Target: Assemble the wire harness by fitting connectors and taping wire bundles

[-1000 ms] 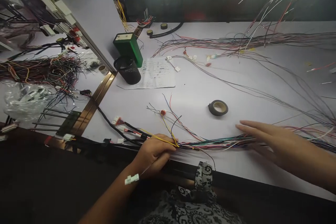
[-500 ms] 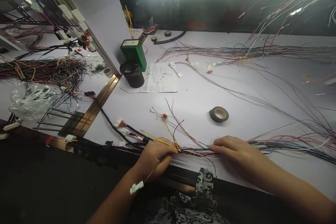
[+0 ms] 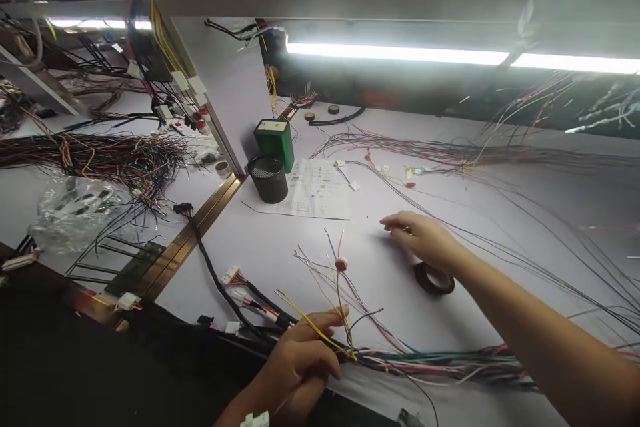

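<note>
My left hand (image 3: 305,360) rests at the near edge of the table beside the wire bundle (image 3: 420,363), its fingers apart; yellow wires (image 3: 313,325) pass over it. A white connector (image 3: 256,419) hangs by its wrist. Farther up on the right, my right hand (image 3: 417,235) reaches out above the tabletop with fingers spread and nothing in them. Just under its wrist lies a roll of black tape (image 3: 434,279), partly covered by the forearm. Loose wire ends with a red-orange part (image 3: 341,264) fan out between the hands.
Behind stand a black mesh cup (image 3: 269,180) and a green box (image 3: 276,143), beside a printed sheet (image 3: 320,190). Long wires (image 3: 430,147) cross the back right. A copper-coloured rail (image 3: 205,227) and tangled wires (image 3: 125,160) are at left.
My right hand has left the wire bundle and moved up and forward, over by the tape. My left hand's fingers have loosened from the wires. The view has tilted upward.
</note>
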Demonstrator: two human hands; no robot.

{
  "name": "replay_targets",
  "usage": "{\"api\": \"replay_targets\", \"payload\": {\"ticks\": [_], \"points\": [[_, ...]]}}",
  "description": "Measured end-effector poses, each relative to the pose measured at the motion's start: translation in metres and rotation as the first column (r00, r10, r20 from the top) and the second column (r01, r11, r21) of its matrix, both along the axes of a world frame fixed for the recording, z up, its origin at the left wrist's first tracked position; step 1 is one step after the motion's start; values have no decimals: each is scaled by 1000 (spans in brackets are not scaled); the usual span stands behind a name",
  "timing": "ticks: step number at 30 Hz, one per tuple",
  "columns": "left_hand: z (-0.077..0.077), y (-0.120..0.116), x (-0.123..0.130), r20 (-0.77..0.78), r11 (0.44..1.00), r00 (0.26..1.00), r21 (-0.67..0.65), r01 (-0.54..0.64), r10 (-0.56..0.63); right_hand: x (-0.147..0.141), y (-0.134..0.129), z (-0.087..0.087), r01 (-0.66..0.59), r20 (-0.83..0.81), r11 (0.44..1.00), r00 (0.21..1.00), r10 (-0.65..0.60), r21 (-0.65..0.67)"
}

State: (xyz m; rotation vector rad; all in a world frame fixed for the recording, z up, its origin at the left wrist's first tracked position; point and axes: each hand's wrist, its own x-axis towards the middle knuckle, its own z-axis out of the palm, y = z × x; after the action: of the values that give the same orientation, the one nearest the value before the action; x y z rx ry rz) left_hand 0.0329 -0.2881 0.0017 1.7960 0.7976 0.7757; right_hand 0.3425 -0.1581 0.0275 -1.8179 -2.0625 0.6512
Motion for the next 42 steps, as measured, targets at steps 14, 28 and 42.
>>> {"api": "replay_targets", "payload": {"ticks": [14, 28, 42], "points": [[7, 8, 12, 0, 980, 999, 195, -32, 32, 33, 70, -30, 287, 300, 955, 906, -298, 81], [-7, 0, 14, 65, 977, 998, 212, -9, -4, -10, -40, 18, -56, 16, 980, 998, 54, 191], [0, 1, 2, 141, 999, 990, 15, -34, 31, -44, -90, -43, -212, 250, 898, 961, 120, 386]]}}
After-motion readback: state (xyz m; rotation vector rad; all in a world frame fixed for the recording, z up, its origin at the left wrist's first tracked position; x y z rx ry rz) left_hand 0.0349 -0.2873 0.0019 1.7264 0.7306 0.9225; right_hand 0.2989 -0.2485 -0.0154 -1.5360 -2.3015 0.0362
